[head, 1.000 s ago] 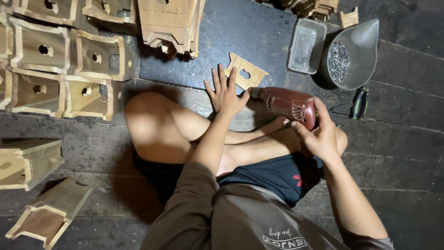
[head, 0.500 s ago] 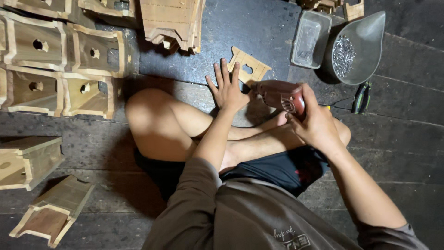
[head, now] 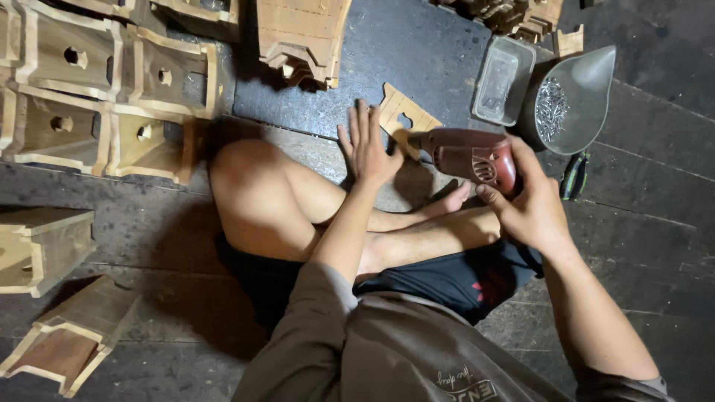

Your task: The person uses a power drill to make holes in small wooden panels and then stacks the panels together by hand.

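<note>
Far left, wooden boxes with round holes (head: 89, 97) sit in rows on the dark floor (head: 655, 246); the top row is cut off by the frame edge. Lower left, two more wooden pieces (head: 52, 298) lie in shadow, and their shape is hard to read. At top centre a stack of wooden parts (head: 302, 33) is also cropped.

Now the middle: the person sits cross-legged, bare knee up. The left hand (head: 369, 149) lies flat with its fingers (head: 361, 123) spread wide and straight, gripping nothing. It presses down just beside a small flat wooden cutout (head: 402, 115), fingertips at the cutout's left edge; the hand hides part of the piece, so I cannot tell how much of it the palm covers.

Moving right, the reddish-brown power drill (head: 469, 156) points left, its nose on or just over the cutout. The bit itself is lost in shadow, probably touching the wood. The right hand (head: 532, 205) is wrapped around the drill's rear, fingers (head: 521, 152) curled tight over the housing and the thumb underneath.

Further right, a clear plastic tray (head: 503, 78) lies beside a grey scoop-shaped dish (head: 581, 89) holding a heap of small nails (head: 551, 97). Just below the dish, a dark-handled hand tool (head: 573, 177) rests on the floor, partly hidden behind the right hand.
</note>
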